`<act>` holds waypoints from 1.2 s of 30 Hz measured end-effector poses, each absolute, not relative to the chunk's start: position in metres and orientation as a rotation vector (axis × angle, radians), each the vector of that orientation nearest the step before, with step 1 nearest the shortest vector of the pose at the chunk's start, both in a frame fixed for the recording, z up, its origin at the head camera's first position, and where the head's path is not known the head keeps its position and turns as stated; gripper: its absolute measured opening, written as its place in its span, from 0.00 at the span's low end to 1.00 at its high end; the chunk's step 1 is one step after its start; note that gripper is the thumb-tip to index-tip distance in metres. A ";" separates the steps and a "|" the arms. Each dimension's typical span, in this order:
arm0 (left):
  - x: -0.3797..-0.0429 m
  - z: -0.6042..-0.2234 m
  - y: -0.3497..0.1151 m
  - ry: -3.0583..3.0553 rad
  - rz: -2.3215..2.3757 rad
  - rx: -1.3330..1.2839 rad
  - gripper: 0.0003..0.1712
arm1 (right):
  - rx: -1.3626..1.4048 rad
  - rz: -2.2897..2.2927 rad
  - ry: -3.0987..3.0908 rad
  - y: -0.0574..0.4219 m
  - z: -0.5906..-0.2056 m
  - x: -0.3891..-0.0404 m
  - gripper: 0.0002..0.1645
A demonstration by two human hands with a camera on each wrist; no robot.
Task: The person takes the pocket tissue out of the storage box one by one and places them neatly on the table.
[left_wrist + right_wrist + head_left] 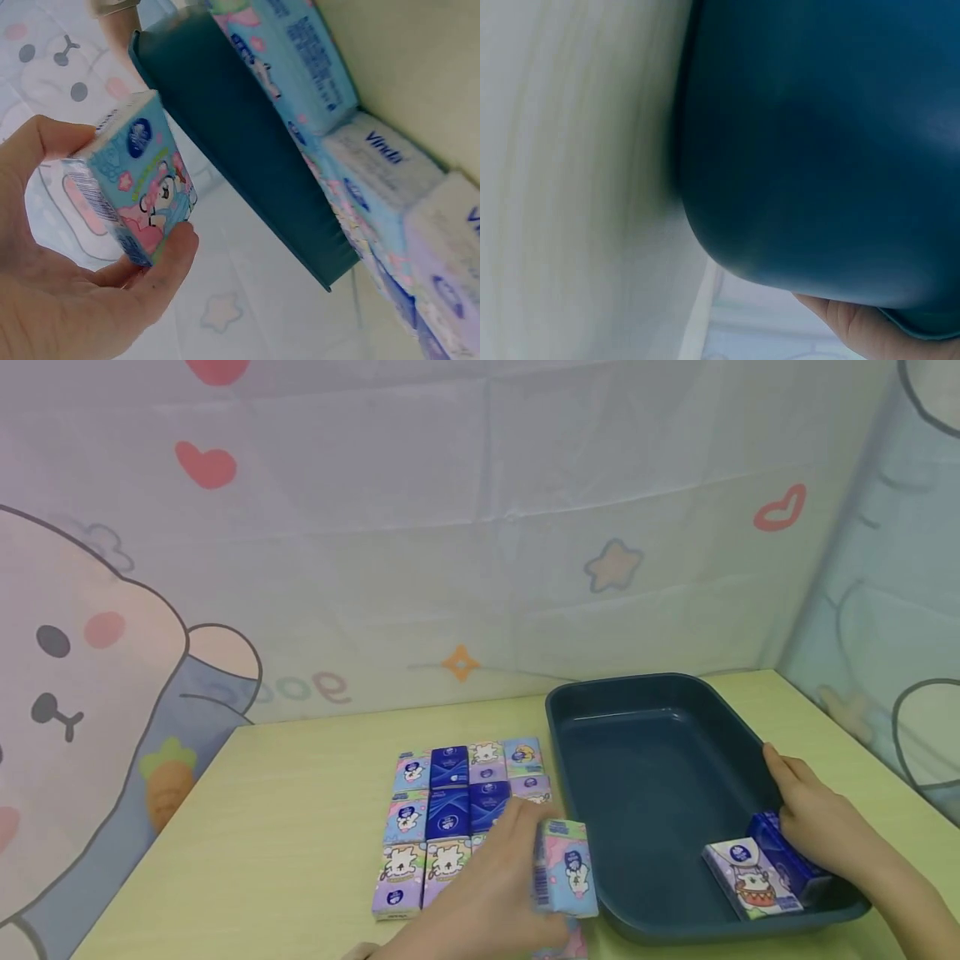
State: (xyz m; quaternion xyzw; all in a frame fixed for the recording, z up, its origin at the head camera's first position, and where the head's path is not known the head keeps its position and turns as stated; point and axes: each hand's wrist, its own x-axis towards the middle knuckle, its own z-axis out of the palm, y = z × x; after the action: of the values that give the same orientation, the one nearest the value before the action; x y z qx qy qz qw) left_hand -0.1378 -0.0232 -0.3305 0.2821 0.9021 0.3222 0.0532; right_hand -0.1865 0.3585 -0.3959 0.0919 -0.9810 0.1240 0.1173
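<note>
My left hand [495, 881] grips a light-blue and pink tissue pack [572, 868] between thumb and fingers, lifted beside the near left edge of a dark teal tray [637, 793]. In the left wrist view, the held tissue pack [150, 176] shows a cartoon animal and a side barcode. My right hand [825, 818] holds the tray's right rim; in the right wrist view, the tray's outer wall [817, 172] hides most of that hand. Inside the tray's near right corner lie a purple cartoon tissue pack [752, 878] and a dark-blue tissue pack [787, 858].
Left of the tray, several tissue packs [448, 812] stand in rows, some dark blue, some cartoon-printed; my left hand covers part of them. Another pink pack [564, 943] shows below the held one. A printed cloth [420, 527] hangs behind the pale yellow table [247, 827].
</note>
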 end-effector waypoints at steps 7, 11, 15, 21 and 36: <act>-0.131 -0.341 -0.041 2.775 0.895 0.769 0.48 | 0.271 0.362 -2.868 0.357 -0.396 -0.187 0.42; -0.128 -0.349 -0.054 2.804 0.859 0.760 0.49 | 0.270 0.365 -2.870 0.357 -0.397 -0.187 0.42; -0.127 -0.361 -0.068 2.797 0.859 0.732 0.54 | 0.271 0.362 -2.867 0.357 -0.396 -0.188 0.42; -0.125 -0.383 -0.086 2.904 0.776 0.845 0.55 | 0.266 0.357 -2.864 0.357 -0.396 -0.188 0.42; -0.116 -0.403 -0.089 3.110 0.535 1.032 0.44 | 0.259 0.365 -2.886 0.359 -0.395 -0.186 0.42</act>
State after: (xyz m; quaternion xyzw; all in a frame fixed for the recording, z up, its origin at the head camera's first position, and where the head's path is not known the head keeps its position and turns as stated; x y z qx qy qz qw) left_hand -0.1163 -0.0891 -0.4028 0.3095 0.9330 0.1605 -0.0892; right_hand -0.1863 0.3595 -0.3952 0.0881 -0.9822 0.1242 0.1103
